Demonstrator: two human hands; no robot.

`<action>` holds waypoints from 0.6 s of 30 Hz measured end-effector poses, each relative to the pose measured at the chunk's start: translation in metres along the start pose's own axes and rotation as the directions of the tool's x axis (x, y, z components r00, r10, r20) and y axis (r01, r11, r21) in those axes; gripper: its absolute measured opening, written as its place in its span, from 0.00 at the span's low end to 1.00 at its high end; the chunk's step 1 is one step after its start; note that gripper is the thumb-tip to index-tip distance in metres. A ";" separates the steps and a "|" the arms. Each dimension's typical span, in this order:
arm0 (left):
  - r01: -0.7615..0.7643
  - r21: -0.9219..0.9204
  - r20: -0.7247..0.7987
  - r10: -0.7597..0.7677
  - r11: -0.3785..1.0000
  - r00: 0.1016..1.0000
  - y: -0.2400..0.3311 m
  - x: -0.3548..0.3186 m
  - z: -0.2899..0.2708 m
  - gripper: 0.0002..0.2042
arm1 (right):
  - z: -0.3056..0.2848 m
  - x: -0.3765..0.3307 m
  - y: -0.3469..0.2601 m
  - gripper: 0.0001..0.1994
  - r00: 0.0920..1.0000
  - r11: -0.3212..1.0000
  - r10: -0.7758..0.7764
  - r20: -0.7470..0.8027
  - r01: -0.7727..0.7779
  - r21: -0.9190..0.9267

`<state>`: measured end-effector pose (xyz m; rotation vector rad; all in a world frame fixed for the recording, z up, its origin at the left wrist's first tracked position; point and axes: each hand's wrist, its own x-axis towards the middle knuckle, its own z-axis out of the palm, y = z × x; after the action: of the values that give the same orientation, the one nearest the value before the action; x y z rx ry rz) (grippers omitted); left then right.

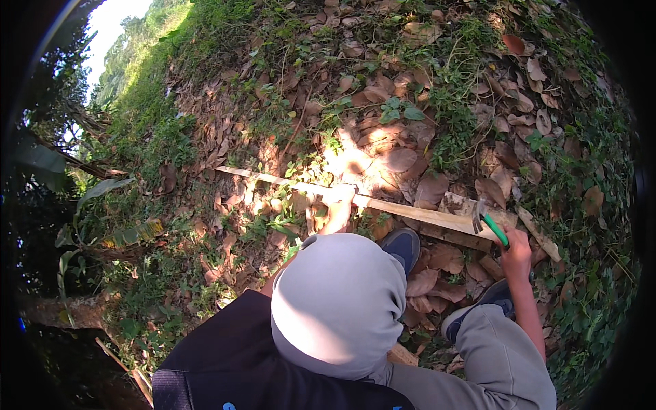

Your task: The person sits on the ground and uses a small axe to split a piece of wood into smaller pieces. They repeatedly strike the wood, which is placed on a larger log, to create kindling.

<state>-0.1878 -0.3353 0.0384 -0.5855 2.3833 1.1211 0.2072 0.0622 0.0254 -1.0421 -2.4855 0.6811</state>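
A long, narrow wooden strip [417,213] stretches from the left middle of the head view to the right. My left hand [339,199] is closed around its middle, in bright sunlight. At the strip's right end, my right hand [516,250] grips a hammer with a green handle [495,229]. The hammer's metal head [478,217] is at the strip's right end; whether it touches the wood I cannot tell. Under that end lie short wooden pieces [458,236], partly covered by the strip.
Dry brown leaves [437,188] and green weeds [403,109] cover the ground. My bent knee [338,301] rises close behind the strip, and my shoes [402,250] stand near the wood. A narrow piece of wood [538,234] lies at the right. Larger plants [51,164] grow at the left.
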 end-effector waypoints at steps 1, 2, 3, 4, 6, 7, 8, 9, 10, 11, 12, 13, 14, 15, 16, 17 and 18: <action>0.005 -0.006 0.001 -0.005 1.000 1.000 0.000 0.000 0.000 0.16 | 0.000 0.000 0.000 0.18 1.000 1.000 0.006 -0.006 -0.006 0.004; 0.003 -0.010 0.010 -0.003 1.000 1.000 0.002 0.002 0.002 0.17 | 0.001 -0.001 0.001 0.18 1.000 1.000 0.000 -0.004 0.000 0.011; 0.006 -0.019 0.013 -0.005 1.000 1.000 0.003 0.002 0.004 0.17 | 0.001 -0.001 0.003 0.18 1.000 1.000 -0.008 -0.001 0.008 0.016; 0.005 -0.026 0.016 -0.005 1.000 1.000 0.003 0.001 0.006 0.17 | 0.002 -0.002 0.005 0.19 1.000 1.000 -0.015 0.001 0.015 0.020; -0.003 -0.036 0.028 0.004 0.999 1.000 0.009 0.005 0.013 0.18 | 0.004 -0.002 0.007 0.19 1.000 0.999 -0.009 0.002 0.009 0.034; -0.005 -0.042 0.033 0.006 0.999 0.999 0.012 0.005 0.016 0.18 | 0.005 -0.003 0.009 0.19 1.000 0.999 -0.005 0.001 0.005 0.041; -0.010 -0.050 0.037 0.012 0.999 0.999 0.016 0.007 0.021 0.18 | 0.005 -0.003 0.011 0.18 1.000 0.998 0.005 -0.001 -0.005 0.055; -0.021 -0.052 0.047 0.024 0.998 0.999 0.019 0.006 0.030 0.18 | 0.005 -0.004 0.013 0.18 1.000 0.997 0.016 -0.004 -0.016 0.069; -0.025 -0.062 0.056 0.029 0.998 0.998 0.026 0.011 0.032 0.18 | 0.005 -0.005 0.015 0.18 1.000 0.996 0.027 -0.007 -0.027 0.084; -0.034 -0.066 0.062 0.038 0.997 0.997 0.031 0.011 0.034 0.19 | 0.005 -0.006 0.016 0.18 1.000 0.994 0.021 -0.016 -0.020 0.105; -0.050 -0.074 0.070 0.055 0.996 0.996 0.039 0.015 0.039 0.19 | 0.006 -0.005 0.017 0.18 1.000 0.992 0.016 -0.024 -0.013 0.126; -0.063 -0.082 0.084 0.070 0.995 0.994 0.046 0.018 0.044 0.19 | 0.006 -0.006 0.018 0.17 1.000 0.989 0.013 -0.028 -0.009 0.145; -0.076 -0.085 0.100 0.084 0.993 0.991 0.053 0.021 0.049 0.19 | 0.005 -0.009 0.017 0.17 0.999 0.989 0.030 -0.020 -0.027 0.147; -0.092 -0.095 0.122 0.104 0.991 0.987 0.063 0.024 0.059 0.20 | 0.003 -0.009 0.018 0.17 0.998 0.988 0.051 -0.021 -0.048 0.148; -0.105 -0.103 0.148 0.120 0.989 0.982 0.072 0.025 0.072 0.20 | 0.001 -0.010 0.019 0.16 0.997 0.986 0.073 -0.022 -0.069 0.149; -0.118 -0.111 0.172 0.136 0.987 0.976 0.080 0.029 0.084 0.20 | 0.000 -0.011 0.020 0.16 0.997 0.986 0.080 -0.021 -0.076 0.147; -0.134 -0.117 0.181 0.154 0.984 0.971 0.088 0.030 0.088 0.20 | 0.002 -0.010 0.020 0.16 0.997 0.985 0.076 -0.018 -0.073 0.159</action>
<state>-0.2414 -0.2200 0.0247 -0.3261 2.2419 1.3084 0.2240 0.0668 0.0113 -1.0809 -2.3383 0.8682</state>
